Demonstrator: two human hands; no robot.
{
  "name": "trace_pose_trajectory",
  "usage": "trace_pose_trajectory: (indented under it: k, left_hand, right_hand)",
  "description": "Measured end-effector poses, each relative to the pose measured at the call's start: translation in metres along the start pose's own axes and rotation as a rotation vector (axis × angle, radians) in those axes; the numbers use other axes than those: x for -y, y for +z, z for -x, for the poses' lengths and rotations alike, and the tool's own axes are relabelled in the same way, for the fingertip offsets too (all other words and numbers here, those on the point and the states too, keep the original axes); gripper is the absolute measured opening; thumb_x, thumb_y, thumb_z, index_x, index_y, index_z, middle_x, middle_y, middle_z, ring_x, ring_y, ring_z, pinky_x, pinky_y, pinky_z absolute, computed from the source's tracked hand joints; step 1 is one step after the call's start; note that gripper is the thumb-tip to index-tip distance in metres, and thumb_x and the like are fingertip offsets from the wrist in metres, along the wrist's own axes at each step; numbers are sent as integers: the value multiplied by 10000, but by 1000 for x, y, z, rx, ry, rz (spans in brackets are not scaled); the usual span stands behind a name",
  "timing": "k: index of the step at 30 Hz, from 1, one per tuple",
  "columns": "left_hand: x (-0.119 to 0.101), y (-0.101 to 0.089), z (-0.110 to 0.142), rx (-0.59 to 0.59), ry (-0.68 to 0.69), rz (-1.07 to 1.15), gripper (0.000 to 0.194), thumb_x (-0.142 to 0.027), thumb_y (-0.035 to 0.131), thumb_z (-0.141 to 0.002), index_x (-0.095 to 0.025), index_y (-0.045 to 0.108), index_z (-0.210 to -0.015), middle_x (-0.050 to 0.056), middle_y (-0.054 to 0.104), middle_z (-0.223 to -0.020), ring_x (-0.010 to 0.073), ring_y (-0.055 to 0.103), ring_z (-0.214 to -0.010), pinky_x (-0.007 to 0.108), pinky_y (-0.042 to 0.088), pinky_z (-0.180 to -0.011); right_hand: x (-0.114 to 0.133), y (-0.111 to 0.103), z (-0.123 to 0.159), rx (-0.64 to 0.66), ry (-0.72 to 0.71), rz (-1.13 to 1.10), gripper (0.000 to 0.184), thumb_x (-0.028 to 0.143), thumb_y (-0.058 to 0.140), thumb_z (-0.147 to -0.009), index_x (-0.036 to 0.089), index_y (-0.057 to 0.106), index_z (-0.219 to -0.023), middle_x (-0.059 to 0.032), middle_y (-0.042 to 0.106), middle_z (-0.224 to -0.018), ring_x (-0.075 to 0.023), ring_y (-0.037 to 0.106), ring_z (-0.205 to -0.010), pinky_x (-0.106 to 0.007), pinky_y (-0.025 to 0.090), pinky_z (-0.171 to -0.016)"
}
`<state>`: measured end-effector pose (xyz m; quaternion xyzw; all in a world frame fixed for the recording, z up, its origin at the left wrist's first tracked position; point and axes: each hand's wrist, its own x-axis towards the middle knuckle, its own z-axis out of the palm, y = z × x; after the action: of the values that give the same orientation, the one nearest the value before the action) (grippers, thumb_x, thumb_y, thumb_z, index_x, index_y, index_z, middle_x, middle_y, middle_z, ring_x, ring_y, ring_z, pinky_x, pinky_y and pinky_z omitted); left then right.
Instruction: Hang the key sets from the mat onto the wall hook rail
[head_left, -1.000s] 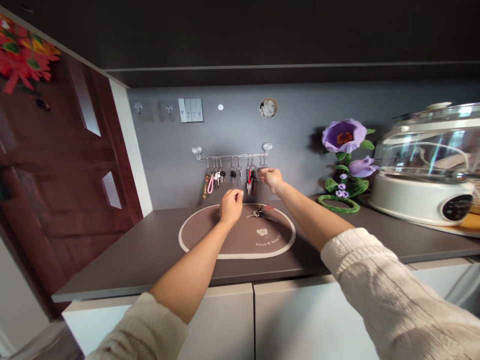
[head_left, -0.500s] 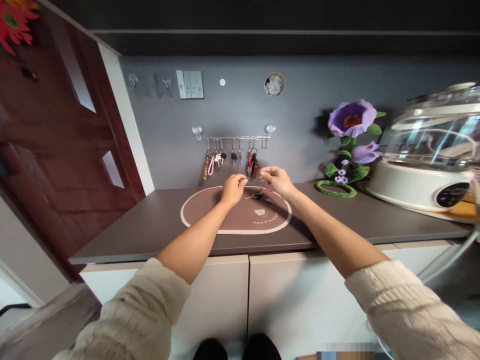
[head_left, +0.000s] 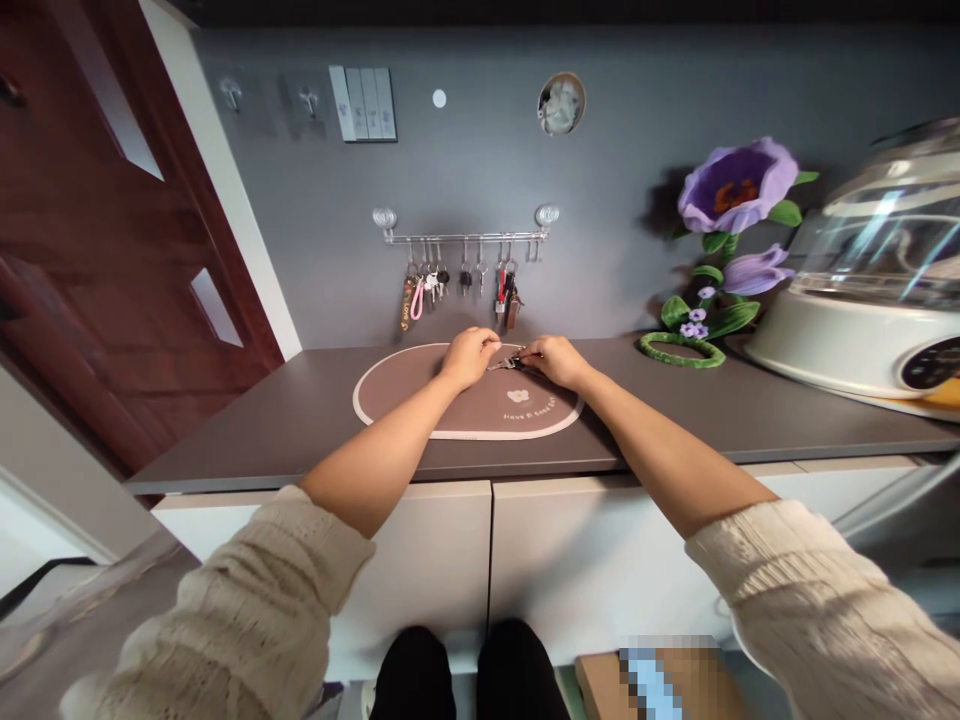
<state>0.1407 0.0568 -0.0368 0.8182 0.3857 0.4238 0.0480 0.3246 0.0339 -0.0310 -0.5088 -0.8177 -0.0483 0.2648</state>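
Observation:
A small bunch of keys (head_left: 510, 362) lies on the brown oval mat (head_left: 397, 392), partly hidden by fingers. My right hand (head_left: 556, 361) reaches down from the right with its fingers closed on the bunch, which still rests low at the mat. Just left of the keys is my left hand (head_left: 470, 357), thumb and fingers pressed together; whatever may be in them is hidden. Behind both hands, several key sets hang from a clear hook rail (head_left: 465, 238) on the wall, among them a pink loop (head_left: 418, 299) and a brown fob (head_left: 513, 309).
The mat lies on a dark countertop (head_left: 247, 430) above white cabinet doors (head_left: 420, 545). To the right stand a purple artificial flower (head_left: 739, 190) with a green ring base (head_left: 681, 350) and a white appliance (head_left: 840, 340) with a transparent top. A dark red door (head_left: 82, 250) is at the left.
My right hand has come down from above the mat onto the keys and closed on them. My left hand stays beside them. The view has tilted downward.

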Motion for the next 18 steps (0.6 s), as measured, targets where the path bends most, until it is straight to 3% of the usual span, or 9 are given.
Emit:
trace_pose_trajectory:
  k: [13,18]
  left_hand:
    - [-3,0,1,20,16,-17,145,-189,500,-767,-166,642,-785,61,602,-779,169,516,-748,282,385,-714]
    - [-2,0,0,22,17,-17,147,-182,501,-763,-168,643,-797,57,604,-785,163,516,-743,275,385,-705]
  right_hand:
    - [1,4,-5,-80,45,-113,124,108,572,-697,192,663,-705,-50,637,-806,-161,548,-754,-249,382,-758]
    - [8,-2,-4,-102,85,-177,149,107,535,-718,200,644,-758,-17,632,-760,-144,538,-714,-239,377,-712]
